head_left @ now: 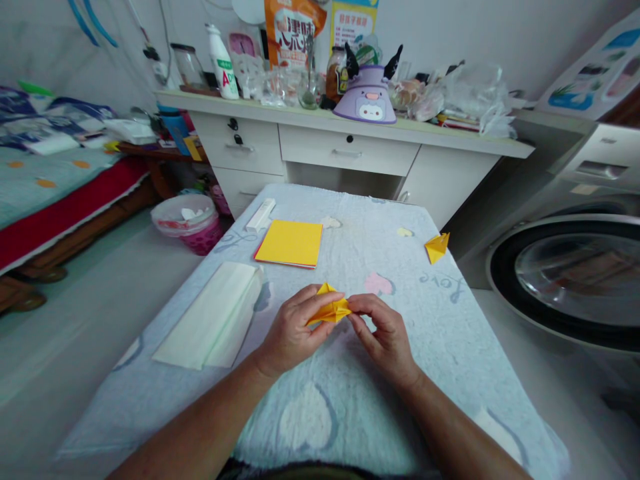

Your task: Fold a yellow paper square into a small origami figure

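A small folded piece of yellow paper (331, 311) is held up between my two hands over the middle of the table. My left hand (301, 325) grips its left side, thumb below and fingers above. The fingertips of my right hand (383, 327) pinch its right end. Parts of the folds are hidden behind my fingers. Beyond my left hand lies a stack of square coloured paper (291, 243), yellow on top. Another folded yellow paper piece (437, 248) rests near the table's right edge.
A pale blue cloth with heart prints covers the table (350, 380). On its left are a folded pale-green cloth or paper (213, 317) and a small white box-like object (261, 215). A pink bin (200, 230), a white desk (345, 143) and a washing machine (565, 267) stand around it.
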`<action>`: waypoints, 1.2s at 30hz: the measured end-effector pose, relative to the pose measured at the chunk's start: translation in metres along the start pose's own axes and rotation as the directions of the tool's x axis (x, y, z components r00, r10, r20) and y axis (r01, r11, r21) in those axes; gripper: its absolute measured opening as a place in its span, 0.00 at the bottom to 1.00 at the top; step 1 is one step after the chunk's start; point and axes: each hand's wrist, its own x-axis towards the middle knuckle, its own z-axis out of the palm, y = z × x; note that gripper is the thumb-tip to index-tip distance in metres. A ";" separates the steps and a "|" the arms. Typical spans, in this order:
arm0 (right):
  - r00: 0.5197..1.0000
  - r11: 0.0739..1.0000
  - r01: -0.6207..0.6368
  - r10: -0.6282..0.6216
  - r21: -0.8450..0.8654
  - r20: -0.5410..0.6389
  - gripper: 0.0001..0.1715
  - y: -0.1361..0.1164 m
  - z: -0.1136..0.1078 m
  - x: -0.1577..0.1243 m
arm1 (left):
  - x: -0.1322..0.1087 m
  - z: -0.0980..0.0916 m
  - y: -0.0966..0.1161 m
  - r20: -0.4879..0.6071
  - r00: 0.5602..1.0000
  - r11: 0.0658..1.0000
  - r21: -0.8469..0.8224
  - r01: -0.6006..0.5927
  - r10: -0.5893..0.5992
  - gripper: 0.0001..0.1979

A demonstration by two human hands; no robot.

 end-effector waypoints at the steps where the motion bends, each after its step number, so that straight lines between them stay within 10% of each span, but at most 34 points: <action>1: 1.000 1.000 0.009 -0.009 -0.005 0.006 0.13 0.000 0.000 0.000 | 0.000 0.000 0.001 -0.001 1.000 1.000 -0.003 0.001 -0.001 0.21; 36: 0.973 0.963 -0.217 0.199 0.160 0.120 0.06 -0.001 -0.001 0.001 | 0.004 -0.003 0.006 0.004 0.987 0.955 -0.253 0.157 -0.162 0.02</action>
